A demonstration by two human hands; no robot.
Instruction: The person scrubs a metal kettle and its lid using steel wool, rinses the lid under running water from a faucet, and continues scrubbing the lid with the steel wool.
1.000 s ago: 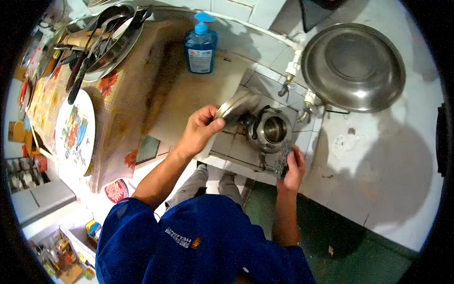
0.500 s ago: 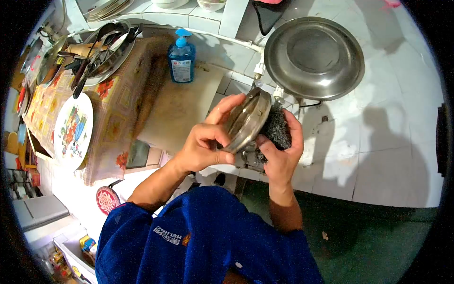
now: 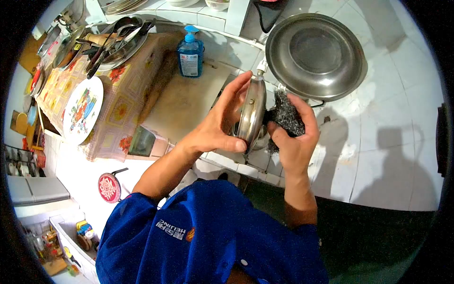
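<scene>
My left hand [image 3: 218, 124] is closed on the rim of a shallow round metal pan [image 3: 254, 111], fingers behind it and thumb at the lower edge. The pan is tipped up nearly edge-on, with rivets showing on its side wall. My right hand [image 3: 299, 142] grips a dark steel wool scrubber [image 3: 287, 116] between thumb and fingers. The scrubber sits just right of the pan's outer side; whether they touch I cannot tell. Partly hidden behind the hands is the sink area with a tap valve [image 3: 262, 67].
A large metal pan [image 3: 318, 57] rests on the tiled counter [image 3: 378, 165] at right. Blue soap bottle [image 3: 190, 54] stands at the back. On the left, a patterned cloth [image 3: 125, 99] lies under a flowered plate [image 3: 83, 111] and a bowl of utensils [image 3: 120, 49].
The pan has turned from showing its inside to nearly edge-on. My right hand and the scrubber have shifted right, away from it. The view has shifted slightly.
</scene>
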